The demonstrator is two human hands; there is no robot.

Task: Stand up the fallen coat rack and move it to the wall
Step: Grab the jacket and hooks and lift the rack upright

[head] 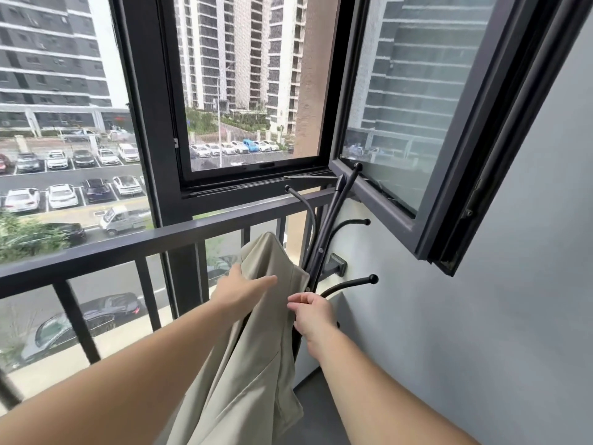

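Black metal coat rack (324, 232) is seen upright at centre frame, beside the grey wall (481, 316). Its pole is clenched by the right hand (313, 316); the left hand (244, 285) lies released on the beige coat (256, 348). Final nudging against the wall seems called for.

The coat rack (324, 239) stands in a tight corner: the railing (179, 239) closes the left, the grey wall (481, 316) the right. The open window sash (414, 200) overhangs its top hooks. A beige coat (256, 348) covers the pole's left side. Open room lies below right, along the floor (321, 412).
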